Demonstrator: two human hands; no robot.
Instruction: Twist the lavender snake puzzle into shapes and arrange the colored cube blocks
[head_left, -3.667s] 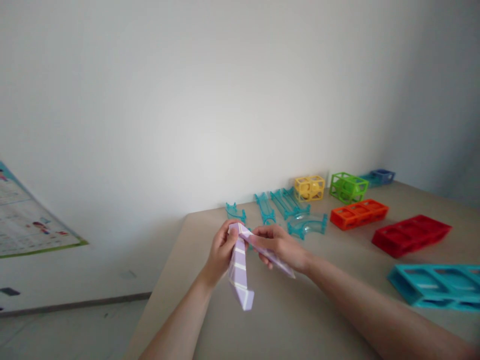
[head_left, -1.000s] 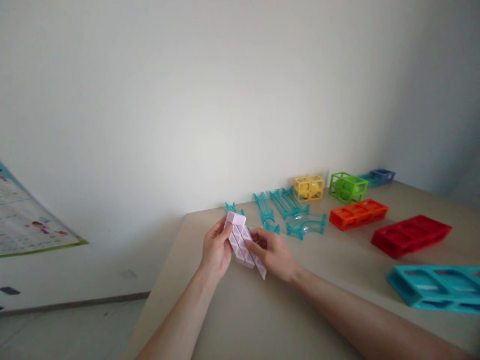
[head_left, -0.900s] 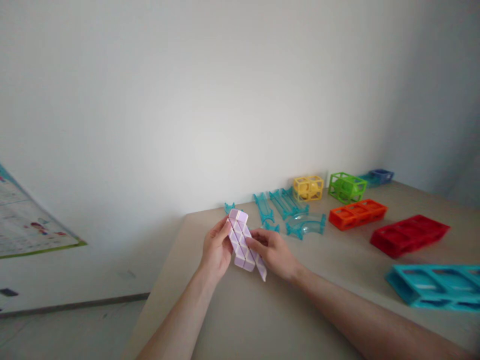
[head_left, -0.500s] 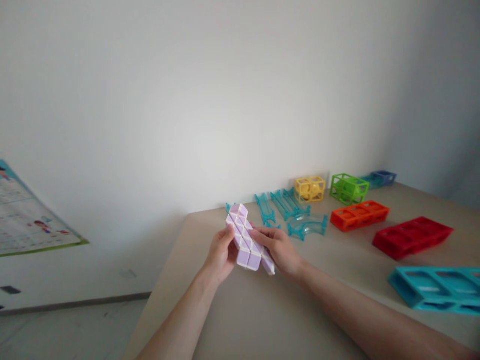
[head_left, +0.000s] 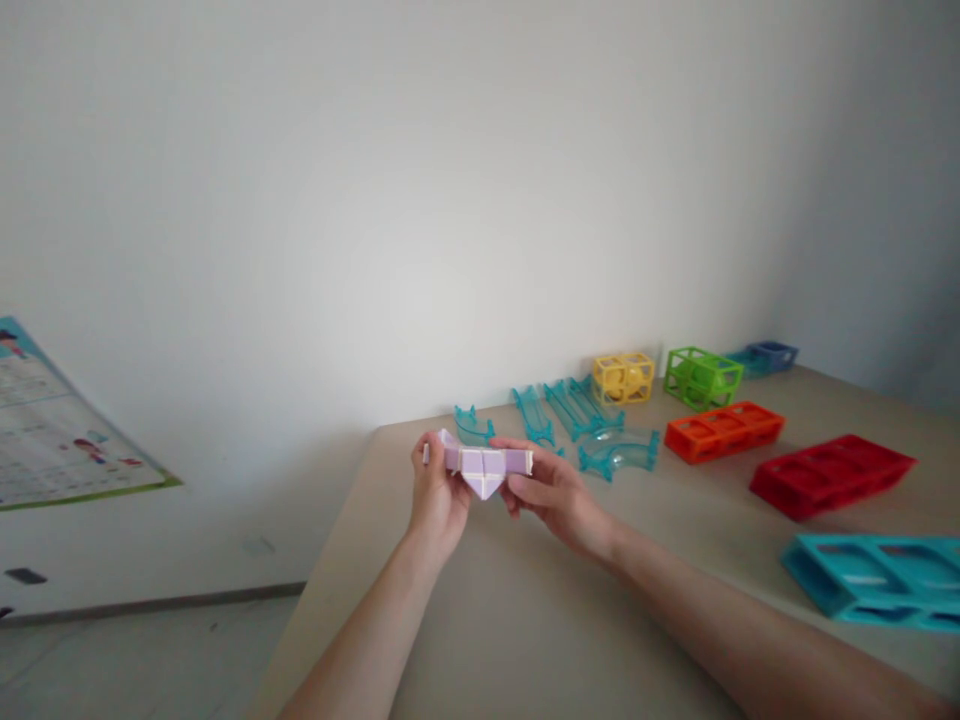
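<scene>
Your left hand [head_left: 437,492] and right hand [head_left: 551,490] grip the purple twisty toy [head_left: 484,464] above the table [head_left: 525,620]. It looks light, hard and bendy, so pinch its ends.

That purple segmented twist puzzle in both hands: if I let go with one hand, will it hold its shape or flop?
Probably droops: the twist puzzle is a chain of wedge segments with visible seams, so likely jointed, and both the left hand and right hand grip its ends. It looks like light, possibly hollow plastic. Its flat faces suggest it would sit on the table rather than roll.
</scene>
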